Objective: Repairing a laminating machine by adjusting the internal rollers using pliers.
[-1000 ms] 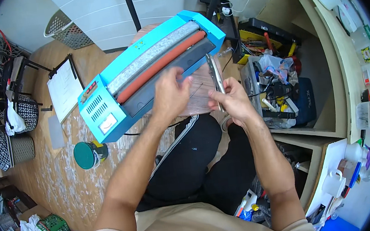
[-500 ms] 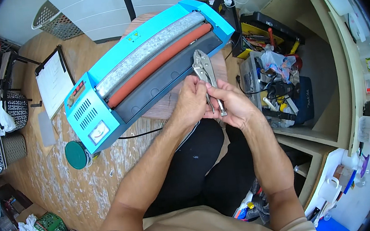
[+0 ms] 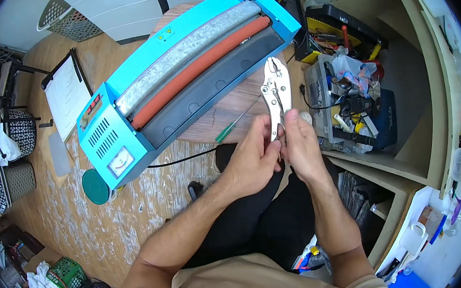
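Silver locking pliers (image 3: 276, 85) stand jaws-away in front of me, gripped at the handles by both hands. My left hand (image 3: 254, 158) has thumb and fingers closed at the lower end of one handle; my right hand (image 3: 304, 147) wraps the other, thumb along it. Just beyond lies a turquoise roller machine (image 3: 157, 39) with a silver roller (image 3: 187, 53), a red roller (image 3: 200, 68) and a dial on its near end. It rests on a round wood-patterned tabletop (image 3: 206, 126), where a green-handled screwdriver (image 3: 224, 133) lies beside the pliers, partly behind them.
At right, an open cabinet (image 3: 419, 124) adjoins a toolbox (image 3: 358, 23) and a plastic bin (image 3: 320, 89) of clutter. A green-lidded bucket (image 3: 96, 186) stands on the floor. A clipboard (image 3: 68, 93), baskets (image 3: 16, 138) and a black cable (image 3: 181, 160) are at left.
Both hands came together on the pliers. The pliers turned broad side up, then more upright and rightward, and my hands moved slightly down, uncovering the screwdriver.
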Action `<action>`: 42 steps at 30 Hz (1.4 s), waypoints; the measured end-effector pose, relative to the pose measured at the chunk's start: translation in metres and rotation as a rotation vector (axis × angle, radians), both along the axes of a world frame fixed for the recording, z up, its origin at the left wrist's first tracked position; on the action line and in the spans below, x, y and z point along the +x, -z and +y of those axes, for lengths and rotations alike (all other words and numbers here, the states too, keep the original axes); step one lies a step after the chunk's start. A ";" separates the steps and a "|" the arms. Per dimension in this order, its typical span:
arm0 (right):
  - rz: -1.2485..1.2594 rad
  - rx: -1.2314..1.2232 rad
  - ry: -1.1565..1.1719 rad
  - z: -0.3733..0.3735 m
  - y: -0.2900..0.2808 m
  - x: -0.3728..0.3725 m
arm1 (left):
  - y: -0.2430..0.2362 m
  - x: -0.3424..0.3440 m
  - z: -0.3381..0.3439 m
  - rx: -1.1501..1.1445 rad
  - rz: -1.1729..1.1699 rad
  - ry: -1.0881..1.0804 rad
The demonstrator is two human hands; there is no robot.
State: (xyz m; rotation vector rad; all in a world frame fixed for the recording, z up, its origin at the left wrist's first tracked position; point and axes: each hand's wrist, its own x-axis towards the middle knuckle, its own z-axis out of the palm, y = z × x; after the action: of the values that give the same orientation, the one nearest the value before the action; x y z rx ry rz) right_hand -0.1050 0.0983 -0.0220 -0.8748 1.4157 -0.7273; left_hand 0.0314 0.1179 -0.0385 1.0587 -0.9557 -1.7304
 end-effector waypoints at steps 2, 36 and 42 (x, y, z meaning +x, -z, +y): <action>0.004 -0.002 -0.007 0.010 0.003 -0.005 | 0.000 -0.002 0.008 0.002 -0.037 0.064; -0.422 0.081 0.052 0.082 -0.021 -0.008 | -0.028 0.015 0.055 0.029 -0.040 0.340; -0.393 0.150 -0.003 0.101 -0.021 -0.014 | -0.039 0.024 0.065 0.090 -0.073 0.489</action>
State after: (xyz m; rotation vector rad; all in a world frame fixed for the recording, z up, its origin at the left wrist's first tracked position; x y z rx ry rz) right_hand -0.1190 0.1997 -0.0010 -0.5793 1.1013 -0.7347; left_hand 0.0558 0.1824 0.0001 1.0047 -1.2708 -2.1577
